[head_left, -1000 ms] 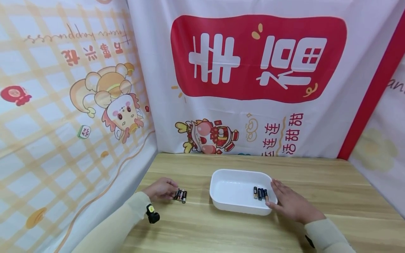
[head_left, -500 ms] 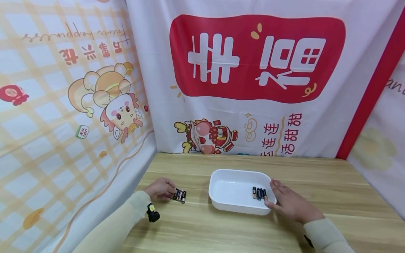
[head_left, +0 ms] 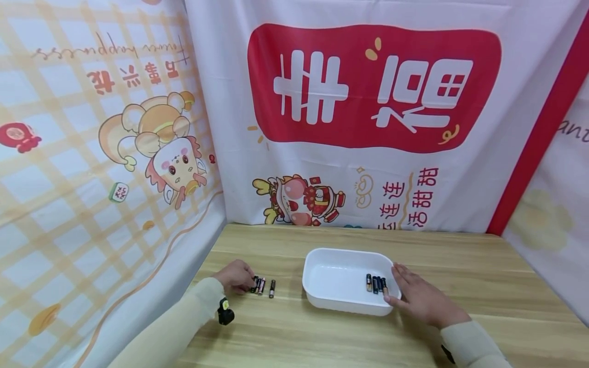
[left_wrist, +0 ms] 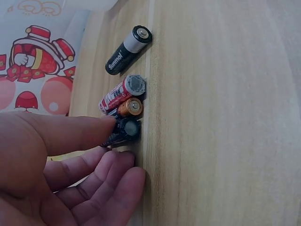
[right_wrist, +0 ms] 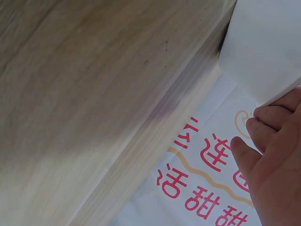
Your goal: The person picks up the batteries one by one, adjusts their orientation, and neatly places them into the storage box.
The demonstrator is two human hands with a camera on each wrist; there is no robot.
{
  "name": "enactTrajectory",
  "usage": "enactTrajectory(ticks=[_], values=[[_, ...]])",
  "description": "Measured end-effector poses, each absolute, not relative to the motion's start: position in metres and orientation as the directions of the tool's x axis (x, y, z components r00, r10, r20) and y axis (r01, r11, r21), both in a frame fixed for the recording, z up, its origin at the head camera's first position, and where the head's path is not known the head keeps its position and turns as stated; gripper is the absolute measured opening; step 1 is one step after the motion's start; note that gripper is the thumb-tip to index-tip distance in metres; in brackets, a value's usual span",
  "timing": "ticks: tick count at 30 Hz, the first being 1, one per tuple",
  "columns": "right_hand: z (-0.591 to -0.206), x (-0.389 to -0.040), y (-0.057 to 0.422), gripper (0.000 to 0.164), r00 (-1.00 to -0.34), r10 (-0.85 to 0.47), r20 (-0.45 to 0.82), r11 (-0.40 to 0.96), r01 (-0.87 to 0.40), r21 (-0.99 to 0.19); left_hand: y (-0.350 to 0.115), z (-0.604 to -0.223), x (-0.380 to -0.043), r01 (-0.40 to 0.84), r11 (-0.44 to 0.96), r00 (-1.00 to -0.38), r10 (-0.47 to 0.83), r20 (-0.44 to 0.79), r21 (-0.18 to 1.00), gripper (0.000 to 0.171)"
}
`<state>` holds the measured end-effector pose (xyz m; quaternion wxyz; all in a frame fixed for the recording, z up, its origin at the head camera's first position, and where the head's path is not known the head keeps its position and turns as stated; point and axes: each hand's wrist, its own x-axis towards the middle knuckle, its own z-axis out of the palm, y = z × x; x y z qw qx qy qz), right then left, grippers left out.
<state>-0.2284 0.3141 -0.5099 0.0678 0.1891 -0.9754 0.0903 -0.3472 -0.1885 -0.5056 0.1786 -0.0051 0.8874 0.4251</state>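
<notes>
My left hand [head_left: 236, 276] is at the left of the table, its thumb and fingers pinching a dark AA battery [left_wrist: 128, 130] at the end of a short row. Against it lie a copper-topped battery [left_wrist: 130, 108] and a red-and-white battery [left_wrist: 123, 93]. A black-and-silver battery [left_wrist: 129, 50] lies apart from them, nearer the box. My right hand [head_left: 421, 296] grips the right end of a white plastic box [head_left: 327, 278], thumb over the rim and fingers along the outer wall. Several batteries [head_left: 376, 284] lie side by side inside the box, near that hand.
The wooden table [head_left: 294, 337] meets a printed cloth backdrop [head_left: 230, 128] behind the box. Another printed cloth [head_left: 73, 204] hangs along the left side, close to my left forearm. A strip of table separates the loose batteries from the box.
The rightmost loose battery has shifted right, leaving a gap beside the others. My left hand stays at the row's left end. The right hand and the box have hardly moved.
</notes>
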Motion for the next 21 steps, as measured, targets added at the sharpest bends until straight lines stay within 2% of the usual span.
enactTrajectory(ticks=[6, 13, 21], values=[[-0.5093, -0.2282, 0.3134, 0.088, -0.919, -0.358, 0.164, 0.912, -0.382, -0.15, -0.183, -0.5022, -0.3459, -0.156, 0.688, -0.939, 0.119, -0.323, 0.709, 0.016], [-0.5081, -0.2278, 0.313, 0.089, -0.929, -0.342, 0.141, 0.917, -0.363, -0.164, -0.1811, -0.5021, -0.346, -0.14, 0.717, -0.942, 0.117, -0.315, 0.682, 0.023], [-0.5072, -0.2265, 0.3123, 0.089, -0.933, -0.333, 0.134, 0.919, -0.353, -0.177, -0.184, -0.5034, -0.3458, -0.102, 0.737, -0.954, 0.117, -0.274, 0.668, 0.021]])
